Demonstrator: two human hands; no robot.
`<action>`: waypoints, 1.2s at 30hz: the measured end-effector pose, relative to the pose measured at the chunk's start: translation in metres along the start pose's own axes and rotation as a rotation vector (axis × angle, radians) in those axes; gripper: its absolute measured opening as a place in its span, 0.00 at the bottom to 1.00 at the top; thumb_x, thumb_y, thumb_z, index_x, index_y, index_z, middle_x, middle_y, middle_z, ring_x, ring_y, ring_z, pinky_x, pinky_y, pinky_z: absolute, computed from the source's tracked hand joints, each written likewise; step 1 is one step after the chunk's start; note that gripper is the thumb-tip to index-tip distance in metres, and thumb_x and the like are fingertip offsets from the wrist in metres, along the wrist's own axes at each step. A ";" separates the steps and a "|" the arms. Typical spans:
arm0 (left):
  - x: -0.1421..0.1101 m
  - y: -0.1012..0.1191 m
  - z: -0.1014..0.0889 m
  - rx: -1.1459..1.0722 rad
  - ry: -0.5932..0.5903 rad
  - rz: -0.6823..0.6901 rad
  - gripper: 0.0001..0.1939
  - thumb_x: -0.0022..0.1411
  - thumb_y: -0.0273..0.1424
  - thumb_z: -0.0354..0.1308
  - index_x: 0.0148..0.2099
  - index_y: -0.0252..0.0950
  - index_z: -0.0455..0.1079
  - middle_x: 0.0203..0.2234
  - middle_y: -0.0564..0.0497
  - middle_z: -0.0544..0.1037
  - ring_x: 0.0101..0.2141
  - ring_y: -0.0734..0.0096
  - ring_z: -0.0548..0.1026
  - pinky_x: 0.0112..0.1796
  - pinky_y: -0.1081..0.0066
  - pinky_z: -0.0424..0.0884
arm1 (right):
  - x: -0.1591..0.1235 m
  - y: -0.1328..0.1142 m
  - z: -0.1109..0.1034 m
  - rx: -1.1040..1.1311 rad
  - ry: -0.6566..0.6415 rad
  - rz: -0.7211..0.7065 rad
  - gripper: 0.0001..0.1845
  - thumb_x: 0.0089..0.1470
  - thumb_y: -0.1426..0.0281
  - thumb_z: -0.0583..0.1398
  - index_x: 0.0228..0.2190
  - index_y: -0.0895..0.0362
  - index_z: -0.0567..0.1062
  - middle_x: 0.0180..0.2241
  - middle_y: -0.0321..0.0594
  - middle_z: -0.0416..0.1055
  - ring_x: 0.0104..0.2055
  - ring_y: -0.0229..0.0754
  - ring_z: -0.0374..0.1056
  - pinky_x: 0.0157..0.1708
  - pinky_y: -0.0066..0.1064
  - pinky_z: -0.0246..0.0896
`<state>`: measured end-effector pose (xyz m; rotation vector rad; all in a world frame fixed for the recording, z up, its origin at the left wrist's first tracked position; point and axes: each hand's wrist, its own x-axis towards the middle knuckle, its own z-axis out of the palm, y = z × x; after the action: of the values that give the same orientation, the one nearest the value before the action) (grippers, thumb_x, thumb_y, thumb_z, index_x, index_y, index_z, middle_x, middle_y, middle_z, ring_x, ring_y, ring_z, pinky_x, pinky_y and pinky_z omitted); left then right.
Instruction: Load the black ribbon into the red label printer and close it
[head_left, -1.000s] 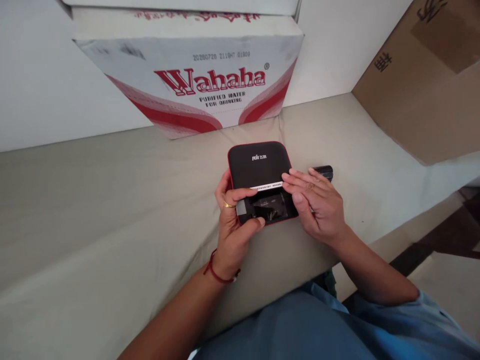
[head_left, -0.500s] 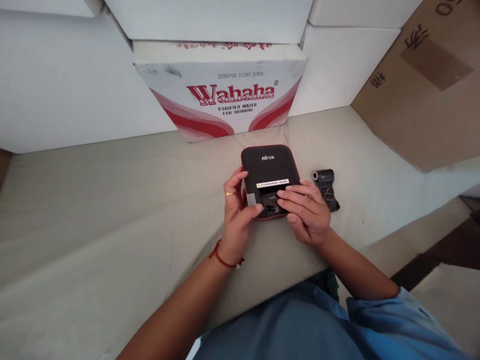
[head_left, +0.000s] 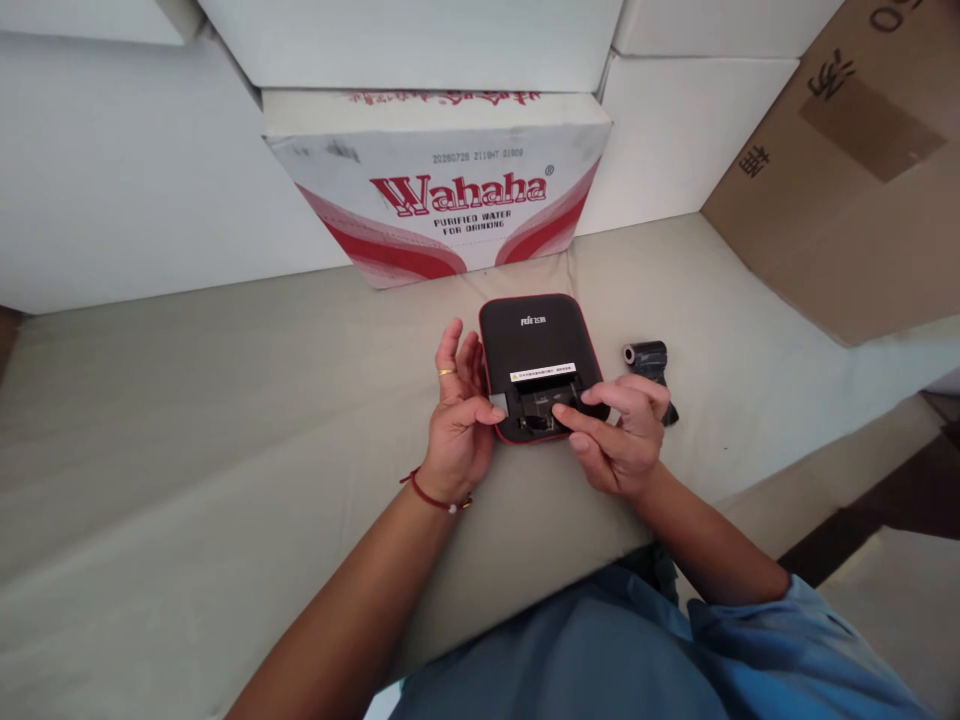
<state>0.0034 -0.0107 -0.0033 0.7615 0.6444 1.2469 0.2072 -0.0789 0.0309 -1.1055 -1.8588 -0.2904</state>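
Black with a red rim, the case lies face up on the cloth, its open recess nearest the wearer. Neither hand is clamped on it: the left hand is spread along its left side, thumb set on the grey patch, and the right hand is half curled, one fingertip in the recess and another at its right edge. The hands are apart from each other.

For the fingertip work in the recess, the case is best braced by the left hand, since soft cloth may let it slide. Pressure should probably be light and flat, as any film there could crease or be dragged askew. The roll, just beside the right hand, should not be nudged.

What is touched inside the recess is too dark and glossy to be made out, and it is partly covered by the fingers. The roll's loose end is partly hidden behind the right hand. Whether the left fingertips touch the case cannot be told.
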 end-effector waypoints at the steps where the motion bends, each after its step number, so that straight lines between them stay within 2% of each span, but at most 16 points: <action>1: 0.000 -0.001 0.000 0.005 -0.003 -0.004 0.53 0.46 0.25 0.68 0.72 0.65 0.64 0.72 0.59 0.69 0.77 0.54 0.60 0.79 0.48 0.52 | 0.000 0.000 0.000 0.002 -0.003 0.002 0.20 0.68 0.67 0.62 0.57 0.44 0.86 0.41 0.42 0.79 0.49 0.51 0.68 0.50 0.46 0.70; 5: -0.002 -0.003 0.003 0.048 -0.007 0.033 0.44 0.52 0.32 0.68 0.71 0.58 0.67 0.75 0.56 0.67 0.77 0.51 0.60 0.78 0.48 0.55 | -0.001 0.002 -0.001 0.037 -0.048 -0.005 0.25 0.67 0.68 0.63 0.62 0.42 0.82 0.36 0.39 0.76 0.44 0.50 0.67 0.46 0.44 0.68; 9: -0.002 -0.002 0.005 0.057 -0.016 0.017 0.45 0.52 0.31 0.69 0.71 0.59 0.66 0.74 0.56 0.68 0.76 0.50 0.62 0.76 0.47 0.59 | -0.001 0.002 -0.002 0.012 -0.053 0.001 0.26 0.66 0.68 0.64 0.63 0.40 0.81 0.40 0.39 0.79 0.49 0.52 0.69 0.51 0.47 0.70; 12: -0.001 -0.001 0.004 0.046 -0.006 0.021 0.46 0.51 0.31 0.69 0.71 0.58 0.66 0.74 0.55 0.68 0.76 0.50 0.62 0.76 0.47 0.59 | 0.001 0.002 -0.002 -0.030 -0.031 -0.005 0.19 0.68 0.65 0.62 0.55 0.39 0.84 0.55 0.41 0.80 0.61 0.56 0.68 0.67 0.57 0.65; 14: 0.000 -0.001 0.003 0.030 -0.010 0.028 0.45 0.51 0.31 0.70 0.71 0.58 0.66 0.74 0.54 0.68 0.76 0.50 0.62 0.76 0.46 0.59 | 0.004 0.003 -0.002 -0.026 -0.048 -0.008 0.15 0.69 0.64 0.61 0.50 0.40 0.85 0.68 0.37 0.73 0.71 0.58 0.63 0.74 0.64 0.56; 16: 0.002 -0.001 0.002 0.018 -0.021 0.024 0.46 0.51 0.30 0.70 0.71 0.60 0.66 0.73 0.55 0.69 0.75 0.50 0.63 0.75 0.46 0.60 | 0.009 0.006 -0.004 0.018 -0.107 -0.002 0.14 0.69 0.65 0.60 0.48 0.43 0.85 0.76 0.34 0.63 0.76 0.59 0.59 0.76 0.66 0.53; 19: 0.006 0.000 -0.002 0.012 -0.026 0.015 0.50 0.48 0.26 0.70 0.71 0.62 0.65 0.71 0.56 0.71 0.75 0.52 0.64 0.75 0.47 0.62 | 0.018 0.010 -0.008 0.128 -0.201 0.013 0.14 0.71 0.68 0.59 0.47 0.46 0.85 0.81 0.34 0.56 0.79 0.59 0.58 0.75 0.65 0.58; 23: 0.008 -0.001 -0.004 0.017 -0.028 0.012 0.53 0.47 0.26 0.70 0.72 0.64 0.62 0.75 0.56 0.67 0.76 0.51 0.62 0.75 0.47 0.62 | 0.035 0.016 -0.019 0.167 -0.359 0.027 0.15 0.73 0.64 0.59 0.44 0.46 0.88 0.79 0.37 0.60 0.79 0.59 0.59 0.74 0.65 0.61; 27: 0.008 -0.005 -0.004 0.005 -0.054 0.011 0.53 0.49 0.29 0.74 0.73 0.64 0.61 0.77 0.55 0.63 0.77 0.51 0.60 0.75 0.48 0.61 | 0.061 0.024 -0.032 0.102 -0.452 -0.029 0.18 0.74 0.58 0.59 0.39 0.48 0.87 0.76 0.40 0.66 0.80 0.60 0.58 0.77 0.65 0.54; 31: 0.007 -0.010 -0.007 0.018 -0.095 0.054 0.48 0.52 0.37 0.77 0.72 0.60 0.64 0.78 0.53 0.62 0.78 0.49 0.59 0.76 0.48 0.59 | 0.099 0.031 -0.036 0.066 -0.493 -0.007 0.23 0.77 0.53 0.53 0.46 0.47 0.86 0.70 0.42 0.75 0.72 0.55 0.71 0.79 0.61 0.51; 34: 0.006 -0.012 -0.009 0.010 -0.082 0.056 0.49 0.51 0.37 0.78 0.73 0.60 0.63 0.78 0.52 0.62 0.78 0.48 0.58 0.77 0.46 0.57 | 0.124 0.029 -0.034 0.029 -0.433 0.033 0.25 0.78 0.54 0.50 0.49 0.47 0.85 0.62 0.42 0.82 0.66 0.53 0.76 0.75 0.55 0.59; 36: 0.006 -0.012 -0.009 -0.001 -0.073 0.040 0.50 0.51 0.36 0.77 0.73 0.61 0.62 0.78 0.52 0.62 0.79 0.48 0.58 0.77 0.45 0.56 | 0.133 0.027 -0.032 -0.015 -0.385 0.060 0.24 0.78 0.55 0.52 0.44 0.47 0.86 0.54 0.42 0.85 0.58 0.52 0.80 0.65 0.49 0.69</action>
<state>0.0048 -0.0052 -0.0185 0.8190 0.5714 1.2501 0.2247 -0.0071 0.1493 -1.2943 -2.1555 -0.0577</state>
